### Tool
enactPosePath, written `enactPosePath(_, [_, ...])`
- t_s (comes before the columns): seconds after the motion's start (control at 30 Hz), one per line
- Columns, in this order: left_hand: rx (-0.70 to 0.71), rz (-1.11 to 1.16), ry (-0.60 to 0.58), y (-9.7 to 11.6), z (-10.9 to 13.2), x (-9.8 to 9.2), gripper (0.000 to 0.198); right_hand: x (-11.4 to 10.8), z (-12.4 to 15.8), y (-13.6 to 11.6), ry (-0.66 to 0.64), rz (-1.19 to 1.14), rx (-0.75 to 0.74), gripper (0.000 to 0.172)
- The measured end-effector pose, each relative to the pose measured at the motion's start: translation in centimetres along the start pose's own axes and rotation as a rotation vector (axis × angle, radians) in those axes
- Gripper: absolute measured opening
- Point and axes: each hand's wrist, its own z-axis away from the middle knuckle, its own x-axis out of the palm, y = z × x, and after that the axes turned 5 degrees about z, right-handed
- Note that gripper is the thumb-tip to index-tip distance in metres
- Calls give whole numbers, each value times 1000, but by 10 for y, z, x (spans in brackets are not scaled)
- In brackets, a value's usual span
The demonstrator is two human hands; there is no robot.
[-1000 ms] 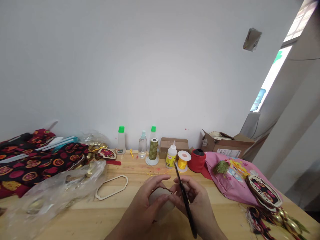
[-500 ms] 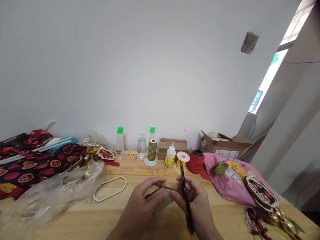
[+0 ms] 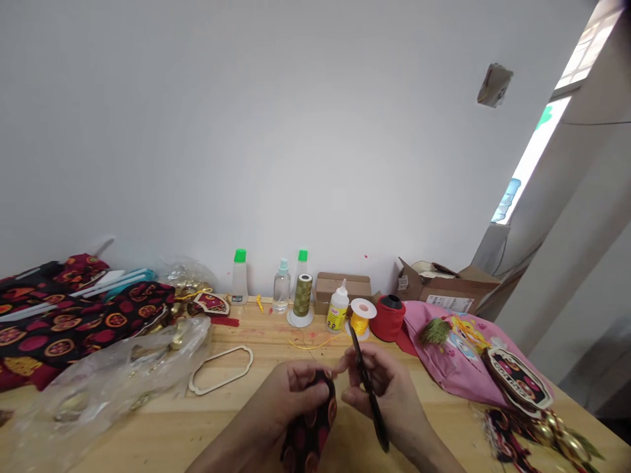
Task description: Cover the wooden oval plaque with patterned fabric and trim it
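My left hand [image 3: 283, 401] grips a fabric-covered piece [image 3: 310, 427], dark with red and orange circles, its patterned face turned toward me. My right hand [image 3: 387, 394] holds black scissors [image 3: 367, 387], blades pointing up and away, tip just right of the piece's top edge. Both hands hover low over the wooden table [image 3: 207, 420], close together near its front middle.
A wooden frame outline [image 3: 221, 369] lies left of my hands beside a clear plastic bag [image 3: 108, 384] and patterned fabric [image 3: 64, 322]. Glue bottles [image 3: 338, 309], thread spools [image 3: 302, 297], a red spool [image 3: 389, 316] and cardboard boxes [image 3: 444, 282] line the wall. Pink cloth [image 3: 458, 355] with finished ornaments [image 3: 517, 381] lies right.
My left hand has turned the piece over, from its pale back through edge-on to its patterned face. The scissors stayed in my right hand, shifting slightly.
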Motion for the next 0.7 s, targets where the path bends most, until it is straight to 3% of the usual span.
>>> enactPosePath(0.1, [99, -47, 241, 5, -5, -8, 26, -9, -5, 7, 69, 157, 41, 35])
enactPosePath(0.2, [162, -120, 357, 10, -5, -10, 24, -17, -6, 12, 36, 320, 35, 27])
enactPosePath(0.4, [193, -112, 454, 14, -4, -10, 26, -21, -2, 8, 43, 493, -24, 27])
enactPosePath(0.53, [185, 0, 455, 13, -6, -13, 31, -17, 1, 7, -52, 561, 27, 25])
enactPosePath(0.7, [177, 41, 440, 10, -9, -16, 32, -12, 2, 15, -220, 351, 42, 36])
